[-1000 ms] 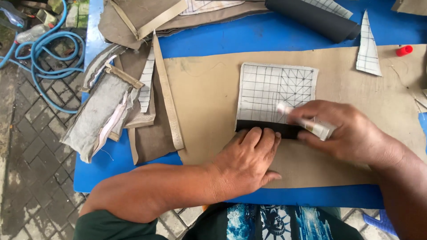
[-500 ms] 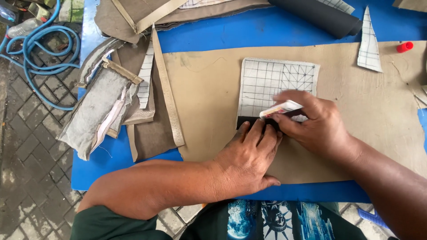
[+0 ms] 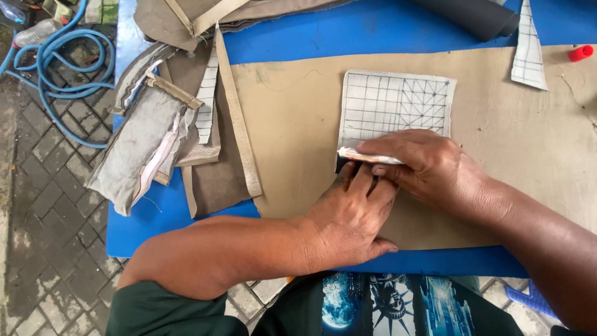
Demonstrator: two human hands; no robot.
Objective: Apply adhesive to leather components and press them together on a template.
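A white gridded pattern piece lies on a large tan sheet of material spread over a blue table. My left hand lies flat with fingers spread, pressing on the lower edge of the pattern piece, where a dark strip shows. My right hand is shut on a white marker held sideways, its tip at the lower left corner of the pattern piece, just above my left fingertips.
A pile of grey and tan fabric pieces lies at the table's left edge. A black roll and a gridded triangular scrap lie at the back right, beside a red cap. A blue hose coils on the paved floor.
My right hand has slid the marker leftward along the pattern piece's lower edge to its left corner. My left hand has stayed pressed on the lower edge.
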